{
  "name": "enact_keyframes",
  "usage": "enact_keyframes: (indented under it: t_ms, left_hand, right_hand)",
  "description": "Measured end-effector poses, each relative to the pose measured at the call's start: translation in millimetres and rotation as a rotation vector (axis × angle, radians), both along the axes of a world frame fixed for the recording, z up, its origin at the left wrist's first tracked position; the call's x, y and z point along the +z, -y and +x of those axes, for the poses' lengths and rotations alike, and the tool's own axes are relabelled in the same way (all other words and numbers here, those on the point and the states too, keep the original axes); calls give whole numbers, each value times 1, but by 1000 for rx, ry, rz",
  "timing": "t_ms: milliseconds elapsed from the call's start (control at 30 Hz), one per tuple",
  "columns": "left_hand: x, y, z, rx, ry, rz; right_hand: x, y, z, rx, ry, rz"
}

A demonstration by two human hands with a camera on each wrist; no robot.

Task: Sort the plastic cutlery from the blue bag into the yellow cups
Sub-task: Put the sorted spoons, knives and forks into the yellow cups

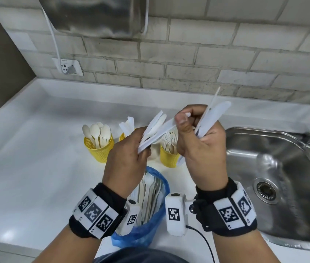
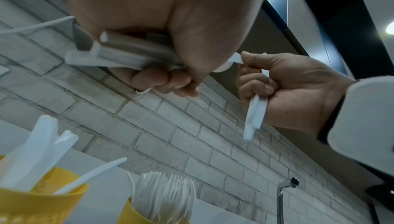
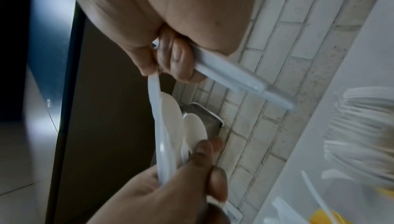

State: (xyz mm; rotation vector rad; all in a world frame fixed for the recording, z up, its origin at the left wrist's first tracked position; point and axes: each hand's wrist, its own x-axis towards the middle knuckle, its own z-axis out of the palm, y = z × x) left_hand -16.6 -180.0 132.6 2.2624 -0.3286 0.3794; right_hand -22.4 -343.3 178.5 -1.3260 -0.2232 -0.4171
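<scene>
Both hands are raised above the white tabletop (image 1: 36, 168), just in front of the yellow cups. The left hand (image 1: 125, 160) has its fingers clenched round a fan of white cutlery (image 1: 154, 131), knives and spoons together, with the blades and bowls pointing up and to the right. The right hand (image 1: 199, 149) grips its own bunch of knives (image 1: 213, 118), which stick up and far-right from the fist, while its thumb and forefinger pinch the tip of one knife (image 1: 167, 124) that reaches across from the left hand's fan. The right wrist view shows this pinch at the serrated blade.

The blue bag (image 1: 156, 221) stands open on the near tabletop between the two wrists, with more cutlery upright inside it. Beyond the hands stand three cups: the left cup (image 1: 99, 149) holds spoons, the middle cup (image 1: 121, 136), mostly hidden behind the left hand, holds knives, and the right cup (image 1: 169, 158) holds forks. A steel sink (image 1: 283, 168) lies to the right, and a brick wall (image 1: 188, 54) with a socket (image 1: 70, 67) rises at the far edge.
</scene>
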Motion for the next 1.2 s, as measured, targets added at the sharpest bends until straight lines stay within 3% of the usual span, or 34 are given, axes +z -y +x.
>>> enact_keyframes:
  t_ms: [100, 300, 667, 767, 933, 1100, 1200]
  left_hand:
    - [1, 0, -1, -2, 16, 29]
    - [3, 2, -2, 12, 48, 53]
    - [5, -3, -6, 20, 142, 105]
    - [7, -3, -7, 13, 144, 157]
    - [8, -3, -7, 59, 170, 289]
    - [8, -3, -6, 78, 174, 299]
    - [8, -3, -6, 85, 186, 306]
  right_hand:
    - [1, 5, 2, 20, -11, 53]
    - [-3, 0, -2, 73, -25, -105]
    - [12, 18, 8, -153, -152, 523]
    - [12, 24, 13, -245, -162, 558]
    - [14, 29, 10, -350, -31, 343]
    - [12, 25, 4, -325, 24, -305]
    - [9, 23, 3, -250, -54, -528]
